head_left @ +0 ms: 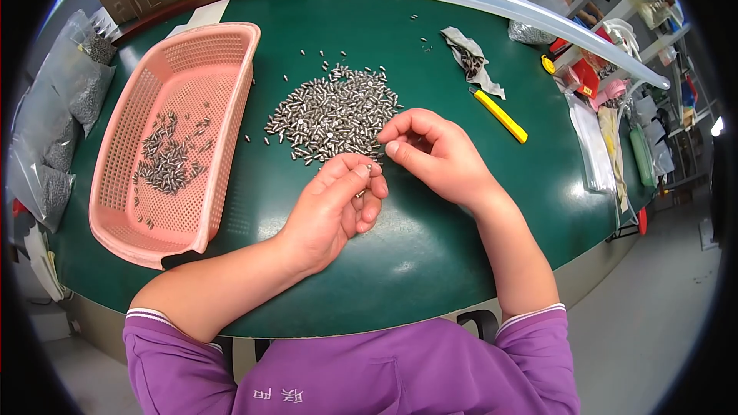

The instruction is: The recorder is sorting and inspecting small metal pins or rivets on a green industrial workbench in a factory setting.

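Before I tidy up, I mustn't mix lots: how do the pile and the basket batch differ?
The pile is bigger and densely heaped; the batch is smaller and more thinly spread.
The pile lies directly on the table; the batch sits inside the basket, left of the pile.
Both consist of small, greyish, shiny pieces, with a few strays apart from the main group.

Table (430,261) before you: basket (227,138) at left, parts (167,167) in it; heap of parts (334,111) right of basket; knife (501,117) right of heap, cloth (490,84) just behind knife. Bags (54,138) left of basket.
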The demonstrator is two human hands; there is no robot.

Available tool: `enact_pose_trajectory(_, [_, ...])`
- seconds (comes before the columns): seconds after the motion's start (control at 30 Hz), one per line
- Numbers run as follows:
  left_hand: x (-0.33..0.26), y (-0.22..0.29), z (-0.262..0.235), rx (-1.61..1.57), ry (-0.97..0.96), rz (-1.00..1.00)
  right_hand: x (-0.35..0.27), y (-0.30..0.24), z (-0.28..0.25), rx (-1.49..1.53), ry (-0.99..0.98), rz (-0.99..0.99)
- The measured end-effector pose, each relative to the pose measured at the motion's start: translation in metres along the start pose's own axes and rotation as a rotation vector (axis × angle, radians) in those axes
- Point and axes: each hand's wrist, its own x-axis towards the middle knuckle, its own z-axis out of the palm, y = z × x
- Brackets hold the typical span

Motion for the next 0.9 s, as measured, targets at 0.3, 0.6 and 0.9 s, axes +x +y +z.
enact_pose_trajectory(0.3, [-0.001, 0.001, -0.001, -0.002, 0.007, -0.026, -0.002, 0.008, 0.005, -0.575, 0.093, -0.179])
enact_pose_trajectory(0.6, [-0.001, 0.0, -0.003, -0.041, -0.02, -0.03, 0.0, 0.007, 0.004, -0.628, 0.165, -0.187])
enact_pose_trajectory(0.9, [0.0, 0.001, 0.001, 0.027, 0.013, -0.064, -0.003, -0.006, 0.003, -0.242, -0.09, -0.28])
